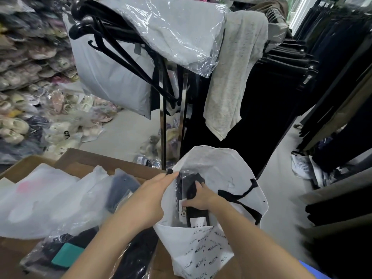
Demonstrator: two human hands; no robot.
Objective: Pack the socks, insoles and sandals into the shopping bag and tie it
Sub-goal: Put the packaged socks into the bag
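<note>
A white shopping bag [231, 174] with black handles and printed lettering stands open at the bottom centre. My left hand [153, 196] pinches the bag's left rim and holds the mouth open. My right hand [201, 198] is inside the bag, gripping a black pair of socks [196, 215] in clear wrapping with a white label. Part of the packet is hidden by the bag's front wall. More wrapped dark items [66, 252] lie in the cardboard box to the left.
A cardboard box [94, 158] with several plastic-wrapped packets sits at the left. A clothes rack [164, 121] with black hangers and a wrapped grey garment stands ahead. Piles of bagged sandals [24, 109] fill the far left; dark trousers hang at the right.
</note>
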